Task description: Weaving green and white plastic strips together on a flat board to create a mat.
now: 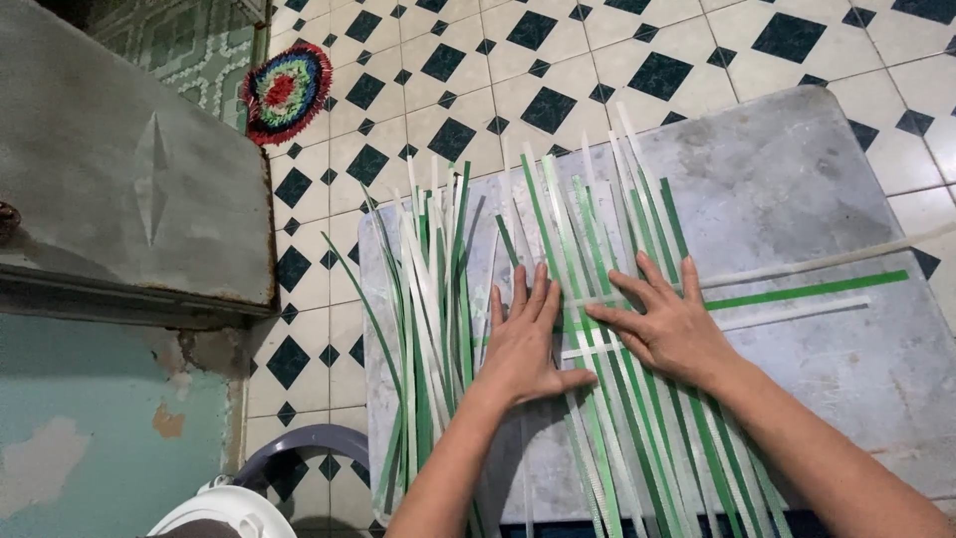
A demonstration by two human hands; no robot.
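I count two hands, both flat and open: my left hand [523, 344] and right hand [669, 327] press on the woven strips [607, 399] at frame centre. Three crosswise strips [797, 291] run right. A loose bundle [433, 299] lies left of them. The strips are thin, flat, green and white, on a grey board [797, 169].

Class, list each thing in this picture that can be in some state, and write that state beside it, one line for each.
Left hand: open, flat on the strips.
Right hand: open, fingers spread, pressing the strips.
Woven strips: side by side, crossed by sideways strips.
Loose strips: unwoven, in a bundle.
Grey board: flat on the tiled floor.
Round mat: lying flat.
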